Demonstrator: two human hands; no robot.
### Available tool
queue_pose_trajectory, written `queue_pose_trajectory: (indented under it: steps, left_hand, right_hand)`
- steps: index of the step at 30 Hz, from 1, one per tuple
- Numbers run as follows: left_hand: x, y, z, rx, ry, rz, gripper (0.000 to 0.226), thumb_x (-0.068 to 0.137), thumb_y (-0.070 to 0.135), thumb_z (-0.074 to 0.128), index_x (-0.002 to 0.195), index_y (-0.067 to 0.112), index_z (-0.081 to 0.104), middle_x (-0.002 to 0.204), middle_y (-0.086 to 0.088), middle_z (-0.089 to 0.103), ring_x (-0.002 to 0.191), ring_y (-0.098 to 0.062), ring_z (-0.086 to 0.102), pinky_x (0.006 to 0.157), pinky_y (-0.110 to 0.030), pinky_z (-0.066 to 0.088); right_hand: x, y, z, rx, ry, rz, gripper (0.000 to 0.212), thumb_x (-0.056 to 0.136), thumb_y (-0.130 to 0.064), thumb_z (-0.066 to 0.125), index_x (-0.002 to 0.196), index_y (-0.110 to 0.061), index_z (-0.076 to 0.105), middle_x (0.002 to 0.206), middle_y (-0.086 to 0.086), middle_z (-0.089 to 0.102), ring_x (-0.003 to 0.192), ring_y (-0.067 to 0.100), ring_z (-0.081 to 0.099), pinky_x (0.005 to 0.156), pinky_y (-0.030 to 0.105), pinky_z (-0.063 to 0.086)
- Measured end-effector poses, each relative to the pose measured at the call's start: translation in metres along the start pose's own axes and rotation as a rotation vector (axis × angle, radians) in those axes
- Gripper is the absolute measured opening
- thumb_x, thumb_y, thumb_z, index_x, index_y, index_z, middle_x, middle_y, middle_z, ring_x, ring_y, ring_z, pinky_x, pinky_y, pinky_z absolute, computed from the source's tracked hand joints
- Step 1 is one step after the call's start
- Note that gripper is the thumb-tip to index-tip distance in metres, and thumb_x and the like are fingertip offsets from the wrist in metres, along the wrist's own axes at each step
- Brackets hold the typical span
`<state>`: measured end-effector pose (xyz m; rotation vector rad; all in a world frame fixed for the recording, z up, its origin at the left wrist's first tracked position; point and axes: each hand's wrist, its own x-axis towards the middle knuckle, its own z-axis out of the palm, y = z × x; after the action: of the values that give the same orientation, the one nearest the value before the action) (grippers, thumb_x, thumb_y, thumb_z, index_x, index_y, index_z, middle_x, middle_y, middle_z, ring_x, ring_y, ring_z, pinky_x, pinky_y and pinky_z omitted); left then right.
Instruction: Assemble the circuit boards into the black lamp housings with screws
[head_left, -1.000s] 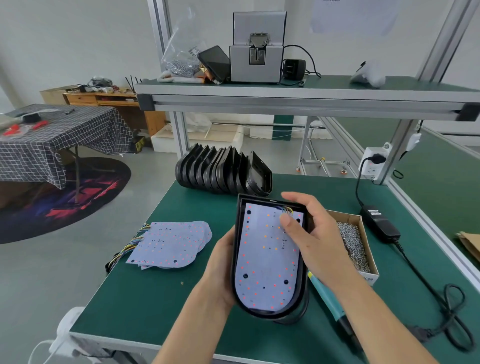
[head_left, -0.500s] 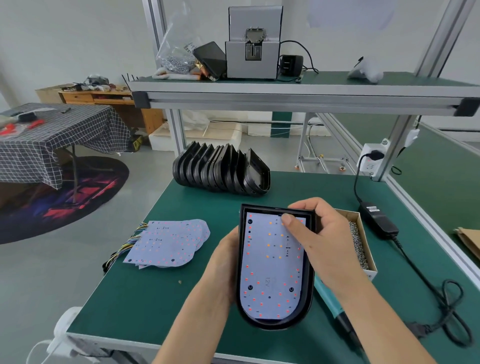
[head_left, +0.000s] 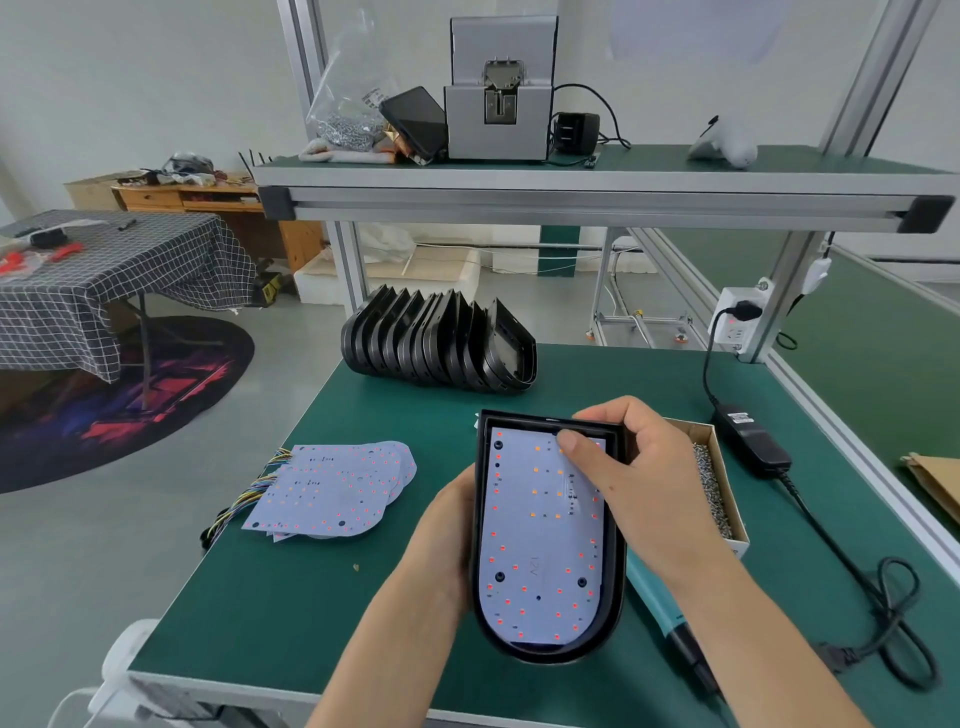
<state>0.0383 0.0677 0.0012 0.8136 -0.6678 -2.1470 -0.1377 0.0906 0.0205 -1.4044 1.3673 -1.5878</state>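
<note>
Bright, even, diffuse light, daylight-like, no single source in view. White wall pale and slightly washed out at upper right. Shadows soft and faint: a weak one under the shelf (head_left: 597, 189), a short dark one beneath the black housing (head_left: 615, 519) on the green desk (head_left: 291, 597). Mild sheen on the aluminium posts (head_left: 345, 260), no hard glare. Strong wide-angle distortion: posts lean and bow toward the edges, the shelf rail curves. Centre fairly sharp; corners soft, far room slightly blurred, light compression smear on forearms.
</note>
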Motion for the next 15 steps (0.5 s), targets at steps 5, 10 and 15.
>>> queue_pose_trajectory:
  steps: [5, 10, 15]
  left_hand:
    - [0.003, -0.001, -0.002, 0.036, 0.038, 0.027, 0.045, 0.093, 0.049, 0.068, 0.112, 0.009, 0.075, 0.122, -0.008, 0.070, 0.104, -0.029, 0.068, 0.090, -0.039, 0.054]
    - [-0.006, -0.012, -0.001, 0.312, 0.058, 0.295, 0.071, 0.075, 0.071, 0.079, 0.129, 0.026, 0.068, 0.131, -0.009, 0.072, 0.120, -0.029, 0.069, 0.090, -0.039, 0.060]
    - [-0.006, -0.019, -0.001, 0.581, 0.155, 0.536, 0.019, 0.089, 0.038, 0.073, 0.108, 0.037, 0.072, 0.113, 0.002, 0.078, 0.108, -0.023, 0.074, 0.095, -0.049, 0.059]
  right_hand:
    - [0.002, -0.001, -0.004, -0.058, -0.009, -0.006, 0.017, 0.091, -0.027, 0.082, 0.091, -0.038, 0.070, 0.078, -0.013, 0.070, 0.065, 0.003, 0.060, 0.059, 0.013, 0.048]
    - [0.010, -0.006, -0.010, -0.119, -0.009, -0.026, 0.018, 0.091, -0.025, 0.080, 0.090, -0.039, 0.069, 0.078, -0.008, 0.071, 0.062, 0.003, 0.059, 0.059, 0.012, 0.048]
    - [0.006, -0.003, -0.012, -0.125, -0.043, -0.020, 0.019, 0.089, -0.029, 0.083, 0.098, -0.041, 0.071, 0.085, -0.005, 0.073, 0.069, 0.004, 0.063, 0.063, 0.015, 0.052]
